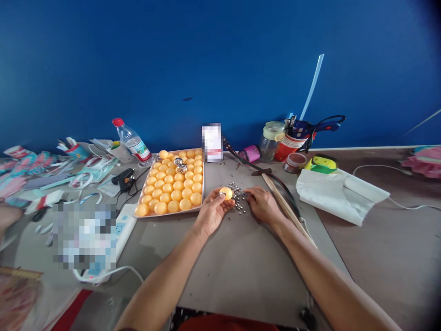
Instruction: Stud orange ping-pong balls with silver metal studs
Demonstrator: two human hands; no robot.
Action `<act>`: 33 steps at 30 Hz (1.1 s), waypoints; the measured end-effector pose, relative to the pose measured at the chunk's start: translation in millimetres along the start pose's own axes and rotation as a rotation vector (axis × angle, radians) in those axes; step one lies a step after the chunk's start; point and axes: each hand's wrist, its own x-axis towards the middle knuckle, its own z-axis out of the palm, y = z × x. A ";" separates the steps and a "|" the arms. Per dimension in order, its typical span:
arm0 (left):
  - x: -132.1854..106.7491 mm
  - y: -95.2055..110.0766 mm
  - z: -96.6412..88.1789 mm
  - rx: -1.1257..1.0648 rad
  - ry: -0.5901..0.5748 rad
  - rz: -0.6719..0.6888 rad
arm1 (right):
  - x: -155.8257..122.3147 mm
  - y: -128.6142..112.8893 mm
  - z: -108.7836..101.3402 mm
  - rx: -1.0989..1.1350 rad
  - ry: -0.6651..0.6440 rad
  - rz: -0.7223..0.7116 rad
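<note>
My left hand [212,208] is closed around an orange ping-pong ball [226,193], which has a small dark spot on its near side. Just beyond it lies a loose pile of small shiny silver beads [237,197]. At the right edge of this pile, my right hand [263,202] has its thumb and fingers pinched together; whatever lies between the tips is too small to make out. A shallow tray [204,184] to the left holds rows of similar orange balls [167,188]. Silver-studded balls [181,168] rest on top of them.
Behind the tray stand a plastic bottle [134,142] and a white card [212,142]. A glue gun [124,179] and a power strip [126,227] lie left. Right are wooden sticks [287,207], a jar [271,145], a red cup [289,146] and white paper [336,195]. Another person's arm [8,216] shows far left.
</note>
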 end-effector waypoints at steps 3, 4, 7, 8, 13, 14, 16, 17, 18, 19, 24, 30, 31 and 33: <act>0.9 -0.9 -0.6 0.001 0.008 0.010 | -0.5 -4.2 -1.2 -0.037 -0.040 -0.018; 1.1 -1.3 -1.0 0.002 0.009 0.012 | -0.7 -6.3 -1.0 -0.035 -0.042 -0.018; 1.6 -2.2 -1.8 0.006 0.009 0.015 | -1.0 -9.9 0.5 0.015 -0.017 0.010; 1.7 -2.4 -2.0 0.008 0.010 0.014 | -0.9 -9.7 0.7 0.034 -0.002 0.021; 1.2 -2.4 -2.1 0.019 0.025 0.005 | -0.7 -5.5 -4.5 0.044 0.028 0.057; 1.0 -2.3 -2.0 0.017 0.027 0.003 | -0.9 -5.9 -6.5 0.032 0.000 0.056; 0.7 -2.2 -1.5 0.015 0.029 -0.001 | -1.3 -8.6 -11.1 -0.001 -0.077 0.054; 0.6 -2.0 -1.2 0.015 0.030 -0.003 | -1.4 -10.7 -13.5 -0.019 -0.115 0.056; 0.5 -1.8 -0.7 0.016 0.032 -0.005 | -1.3 -12.8 -16.0 -0.035 -0.149 0.063; 0.4 -1.5 -0.3 0.018 0.032 -0.007 | -1.2 -14.8 -18.6 -0.047 -0.178 0.071; 0.0 -0.8 1.5 0.020 0.032 -0.014 | 0.9 -18.5 -29.6 -0.039 -0.311 0.011; -0.1 -3.6 -1.0 0.038 0.023 -0.018 | 1.5 -12.1 -28.3 0.061 -0.293 -0.028; 0.0 -3.9 -1.5 0.037 0.023 -0.017 | 1.3 -11.7 -26.9 0.104 -0.251 -0.018; 0.3 -4.1 -2.0 0.029 0.021 -0.009 | 1.0 -12.5 -23.5 0.228 -0.133 0.028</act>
